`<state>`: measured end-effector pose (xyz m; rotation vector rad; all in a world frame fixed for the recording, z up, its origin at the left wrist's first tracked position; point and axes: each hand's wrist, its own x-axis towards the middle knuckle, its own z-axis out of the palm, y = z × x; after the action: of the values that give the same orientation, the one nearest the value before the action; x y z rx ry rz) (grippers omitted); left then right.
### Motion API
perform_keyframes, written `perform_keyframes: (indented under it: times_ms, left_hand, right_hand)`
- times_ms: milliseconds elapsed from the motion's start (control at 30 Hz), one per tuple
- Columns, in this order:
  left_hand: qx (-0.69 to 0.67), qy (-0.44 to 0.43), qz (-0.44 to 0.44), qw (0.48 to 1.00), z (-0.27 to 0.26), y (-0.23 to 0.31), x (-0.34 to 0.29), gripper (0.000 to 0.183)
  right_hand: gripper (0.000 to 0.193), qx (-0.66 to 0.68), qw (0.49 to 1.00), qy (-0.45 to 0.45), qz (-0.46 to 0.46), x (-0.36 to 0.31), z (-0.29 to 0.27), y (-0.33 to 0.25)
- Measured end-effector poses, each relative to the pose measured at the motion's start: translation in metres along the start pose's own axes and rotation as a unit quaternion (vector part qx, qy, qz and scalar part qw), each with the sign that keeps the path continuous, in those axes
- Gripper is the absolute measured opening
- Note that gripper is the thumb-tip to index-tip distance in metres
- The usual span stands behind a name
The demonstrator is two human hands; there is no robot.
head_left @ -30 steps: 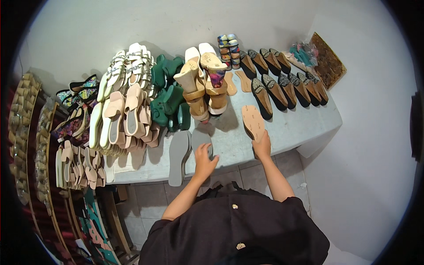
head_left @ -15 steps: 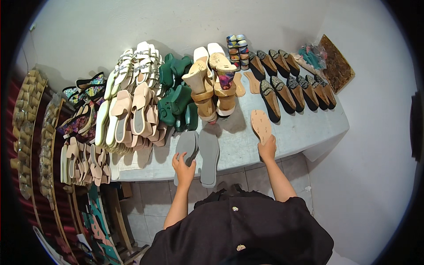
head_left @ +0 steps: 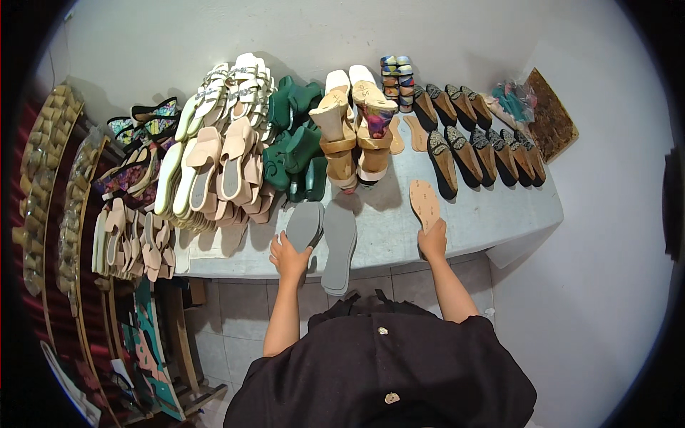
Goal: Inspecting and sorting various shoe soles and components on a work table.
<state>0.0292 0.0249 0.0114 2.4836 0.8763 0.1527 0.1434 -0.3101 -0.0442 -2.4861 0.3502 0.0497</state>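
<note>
Worktable seen from above, with two bare hands at its near side. The left hand (head_left: 290, 258) covers the lower end of the left grey sole (head_left: 305, 222), hiding its outline there; thumb and fingers lie at opposite sides, but whether they press it cannot be told. The right hand (head_left: 432, 241) pinches the lower end of the tan insole (head_left: 424, 202), concealing that end; small dark marks on its face are too fine to make out, and whether it touches the table (head_left: 492, 214) is unclear. The right grey sole (head_left: 339, 242), just beside the left one, is flat, matt and long, with rounded ends and a layered edge. Behind it stand tall wedge shoes (head_left: 341, 139), pale and tan; to their left are glossy green shoes (head_left: 294, 153) and piled pink sandals (head_left: 239, 160), partly hiding one another. Black slip-ons (head_left: 467, 160) with speckled uppers fill the far right, near a crumpled plastic bag (head_left: 515, 102). The right grey sole extends past the table's near edge; a broad strip of pale tabletop separates it from the tan insole, and more lies to the right hand's right.
</note>
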Motion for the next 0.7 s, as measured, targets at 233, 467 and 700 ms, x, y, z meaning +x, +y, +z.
perform_keyframes:
  times_ms: [233, 467, 700]
  left_hand:
    - [0.001, -0.035, 0.013, 0.999, -0.004, -0.019, 0.003, 0.076]
    - [-0.063, 0.026, 0.051, 0.996, -0.017, -0.017, -0.005, 0.071]
    - [-0.290, -0.125, 0.034, 0.948, -0.023, -0.036, 0.001, 0.040]
  right_hand:
    - [0.075, -0.132, 0.985, 0.096, 0.047, -0.016, -0.006, -0.040]
    - [0.035, 0.101, 0.974, -0.128, -0.155, -0.069, 0.028, -0.082]
    - [0.049, -0.039, 0.964, -0.219, -0.144, -0.118, 0.059, -0.115]
